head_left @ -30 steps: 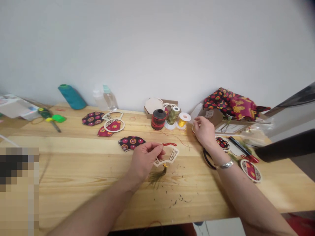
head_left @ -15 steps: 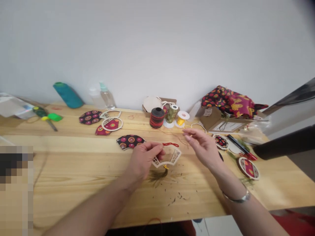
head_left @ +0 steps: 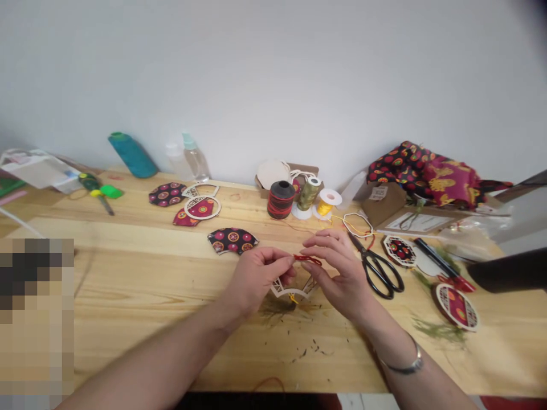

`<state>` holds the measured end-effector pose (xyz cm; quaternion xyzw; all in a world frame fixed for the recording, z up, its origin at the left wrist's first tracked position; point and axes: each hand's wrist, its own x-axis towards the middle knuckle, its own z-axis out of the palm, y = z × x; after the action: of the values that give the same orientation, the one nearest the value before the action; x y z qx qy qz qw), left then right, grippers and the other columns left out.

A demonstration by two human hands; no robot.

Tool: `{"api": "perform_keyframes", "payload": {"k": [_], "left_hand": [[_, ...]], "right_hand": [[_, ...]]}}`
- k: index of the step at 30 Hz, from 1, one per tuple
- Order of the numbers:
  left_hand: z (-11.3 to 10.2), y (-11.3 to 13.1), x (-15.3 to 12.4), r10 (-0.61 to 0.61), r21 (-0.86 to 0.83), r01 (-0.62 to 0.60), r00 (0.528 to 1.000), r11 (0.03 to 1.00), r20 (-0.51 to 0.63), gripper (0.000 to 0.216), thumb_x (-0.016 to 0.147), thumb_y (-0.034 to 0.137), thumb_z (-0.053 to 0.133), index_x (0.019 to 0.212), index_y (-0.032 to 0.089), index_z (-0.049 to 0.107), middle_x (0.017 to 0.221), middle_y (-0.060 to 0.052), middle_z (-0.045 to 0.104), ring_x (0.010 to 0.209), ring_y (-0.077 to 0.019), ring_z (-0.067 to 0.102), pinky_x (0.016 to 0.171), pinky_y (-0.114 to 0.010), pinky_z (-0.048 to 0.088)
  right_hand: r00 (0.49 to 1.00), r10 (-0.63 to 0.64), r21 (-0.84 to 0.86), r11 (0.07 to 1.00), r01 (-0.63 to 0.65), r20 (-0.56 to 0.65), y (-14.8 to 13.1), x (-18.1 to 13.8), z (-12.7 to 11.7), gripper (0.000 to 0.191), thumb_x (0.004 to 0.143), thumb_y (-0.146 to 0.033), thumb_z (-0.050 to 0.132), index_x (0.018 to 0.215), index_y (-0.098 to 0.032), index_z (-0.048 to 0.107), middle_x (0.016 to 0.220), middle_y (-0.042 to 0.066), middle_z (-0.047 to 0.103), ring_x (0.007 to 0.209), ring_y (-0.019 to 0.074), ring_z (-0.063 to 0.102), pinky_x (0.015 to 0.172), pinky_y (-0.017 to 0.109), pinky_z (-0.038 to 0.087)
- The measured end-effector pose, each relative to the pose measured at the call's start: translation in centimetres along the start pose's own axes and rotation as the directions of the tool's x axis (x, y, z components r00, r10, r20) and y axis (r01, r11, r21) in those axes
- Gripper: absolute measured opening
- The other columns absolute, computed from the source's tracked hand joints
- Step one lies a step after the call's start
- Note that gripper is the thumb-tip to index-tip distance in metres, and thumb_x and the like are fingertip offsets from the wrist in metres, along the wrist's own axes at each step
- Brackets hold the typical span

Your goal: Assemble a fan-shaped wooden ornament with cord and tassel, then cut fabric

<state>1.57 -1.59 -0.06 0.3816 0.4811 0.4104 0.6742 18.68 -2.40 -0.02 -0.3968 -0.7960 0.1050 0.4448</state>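
Note:
A fan-shaped wooden ornament [head_left: 285, 291] with an olive tassel [head_left: 273, 308] rests on the wooden table [head_left: 141, 285] between my hands. My left hand [head_left: 256, 278] is closed in a pinch on the ornament's top left. My right hand [head_left: 337, 273] is closed in a pinch on the red cord loop [head_left: 307, 259] at the ornament's top. Both hands touch the piece, and part of it is hidden under my fingers.
Black scissors [head_left: 378, 267] lie right of my right hand. Thread spools [head_left: 281, 199] stand behind. Fabric-covered pieces [head_left: 233, 240], wooden frames [head_left: 201, 206], bottles [head_left: 195, 162], a teal cone [head_left: 132, 154] and a box with patterned cloth [head_left: 427, 171] line the back. Finished ornaments [head_left: 457, 306] lie at right.
My right hand came back from the spools at the rear to the ornament and pinched the red loop. My left hand stayed on the ornament. The view shifted slightly.

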Motion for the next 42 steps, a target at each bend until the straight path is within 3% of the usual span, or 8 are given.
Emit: {"api": "perform_keyframes", "payload": {"k": [33,42], "left_hand": [[-0.05,-0.07,-0.36,-0.024,0.018,0.023,0.998,1.0,0.054,0.01,0.068,0.024,0.07,0.064,0.014,0.07,0.054,0.0,0.064,0.047,-0.0083,0.055,0.046,-0.019,0.043],[-0.01,0.15,-0.45,-0.036,-0.008,0.037,0.995,0.999,0.093,0.011,0.069,0.023,0.071,0.066,0.013,0.069,0.055,0.001,0.064,0.047,-0.007,0.054,0.046,-0.017,0.042]], "right_hand": [[0.998,-0.057,-0.036,0.998,0.058,0.028,0.02,-0.1,0.13,0.021,0.084,-0.009,0.059,0.094,-0.026,0.066,0.091,0.004,0.068,0.096,0.0236,0.055,0.087,0.047,0.047],[0.995,-0.095,-0.045,0.994,0.096,0.009,0.13,-0.17,0.14,0.018,0.082,-0.005,0.062,0.09,-0.021,0.064,0.088,0.005,0.068,0.092,0.0216,0.056,0.086,0.046,0.048]]}}
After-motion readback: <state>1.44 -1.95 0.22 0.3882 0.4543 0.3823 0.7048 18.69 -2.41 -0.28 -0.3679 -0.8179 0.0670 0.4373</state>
